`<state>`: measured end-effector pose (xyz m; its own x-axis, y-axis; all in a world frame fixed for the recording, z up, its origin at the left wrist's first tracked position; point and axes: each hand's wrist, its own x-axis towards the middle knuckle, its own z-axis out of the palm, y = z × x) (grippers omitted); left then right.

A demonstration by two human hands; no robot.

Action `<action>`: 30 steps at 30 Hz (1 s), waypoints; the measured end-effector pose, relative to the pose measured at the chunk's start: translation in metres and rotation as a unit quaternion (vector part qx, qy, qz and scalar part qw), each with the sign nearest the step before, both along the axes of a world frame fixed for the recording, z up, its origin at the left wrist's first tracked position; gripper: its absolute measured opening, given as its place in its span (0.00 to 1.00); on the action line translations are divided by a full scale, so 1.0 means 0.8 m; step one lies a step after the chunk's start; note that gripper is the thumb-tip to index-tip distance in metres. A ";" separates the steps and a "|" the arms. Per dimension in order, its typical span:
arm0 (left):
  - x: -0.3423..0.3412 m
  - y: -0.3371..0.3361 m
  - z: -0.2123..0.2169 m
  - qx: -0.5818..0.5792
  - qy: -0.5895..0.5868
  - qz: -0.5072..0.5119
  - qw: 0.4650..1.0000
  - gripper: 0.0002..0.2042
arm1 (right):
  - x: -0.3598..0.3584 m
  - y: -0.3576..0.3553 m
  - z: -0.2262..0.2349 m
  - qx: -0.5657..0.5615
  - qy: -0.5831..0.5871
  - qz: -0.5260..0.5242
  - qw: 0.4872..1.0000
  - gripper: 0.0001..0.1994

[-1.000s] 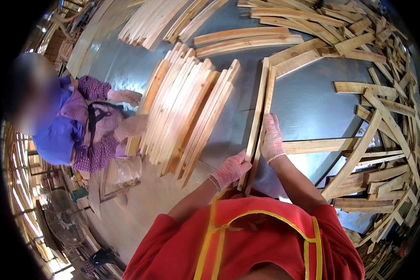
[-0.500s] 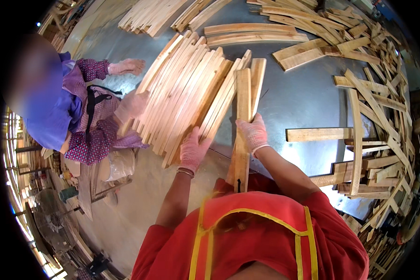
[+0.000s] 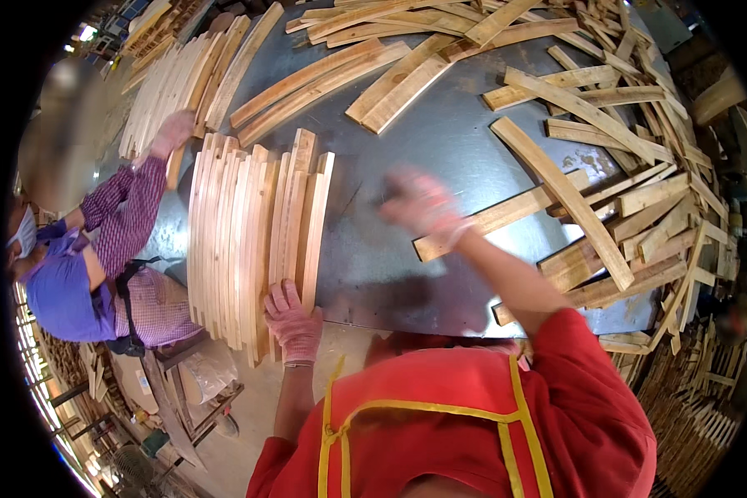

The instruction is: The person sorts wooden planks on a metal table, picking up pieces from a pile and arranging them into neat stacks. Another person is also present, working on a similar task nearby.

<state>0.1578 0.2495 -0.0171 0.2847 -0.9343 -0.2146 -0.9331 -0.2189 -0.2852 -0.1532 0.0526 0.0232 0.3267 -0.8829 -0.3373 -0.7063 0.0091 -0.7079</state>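
My left hand (image 3: 293, 325), in a pinkish knit glove, lies against the near ends of the rightmost wooden slats (image 3: 295, 203), with fingers spread. Those slats form the right side of a tight row of pale wooden slats (image 3: 224, 241), standing close together and overhanging the near table edge. To the right, my gloved right hand (image 3: 423, 203) hovers over the metal tabletop (image 3: 353, 257), away from the row. Motion smears its fingers, and I see no slat in it. Just beyond that wrist lies a single wooden slat (image 3: 498, 217).
A long slat (image 3: 560, 199) crosses the single one at the right. Loose slats pile up (image 3: 664, 207) along the right side. Curved slats (image 3: 319, 87) lie farther back. At the left, a co-worker's gloved hand (image 3: 174, 133) touches another slat row (image 3: 170, 87).
My right hand has let go of the slat it held and moved away to the right. My left hand remains at the row's near ends. The co-worker has reached toward the farther row.
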 end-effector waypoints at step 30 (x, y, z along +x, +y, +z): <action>0.104 0.050 -0.016 -0.069 0.273 -0.010 0.960 0.38 | 0.078 -0.044 -0.104 0.246 -0.450 -0.323 0.796 0.16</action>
